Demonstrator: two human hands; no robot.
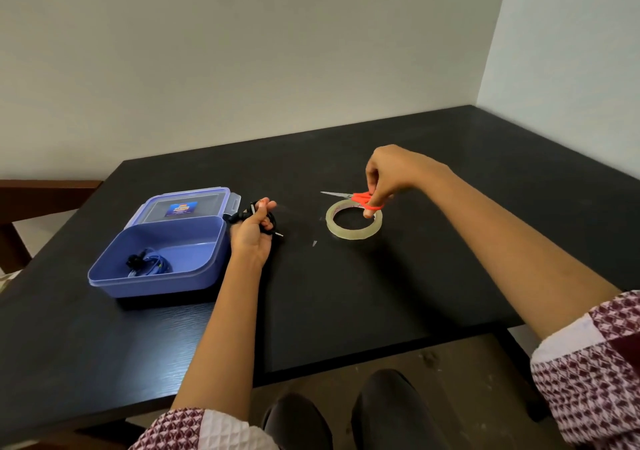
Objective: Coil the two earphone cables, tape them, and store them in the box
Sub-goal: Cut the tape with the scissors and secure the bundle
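Black table [346, 294], pale walls [242, 51], possibly concrete floor [467, 356].

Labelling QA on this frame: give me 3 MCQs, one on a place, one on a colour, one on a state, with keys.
1. Where is the blue earphone coil?
A. In the open box
B. On the table by the tape
C. In the right hand

2. What colour are the scissors' handles?
A. Green
B. Orange-red
C. Black

3. What is the left hand doing?
A. Resting flat and empty
B. Gripping the black earphone coil
C. Shutting the lid

Key: 1 A, the blue coil lies on the box floor, with the lid lying open behind it. 2 B, the handles in the right hand, over the tape roll, are orange-red. 3 B, the fingers close on the black cable, its plug sticking out.
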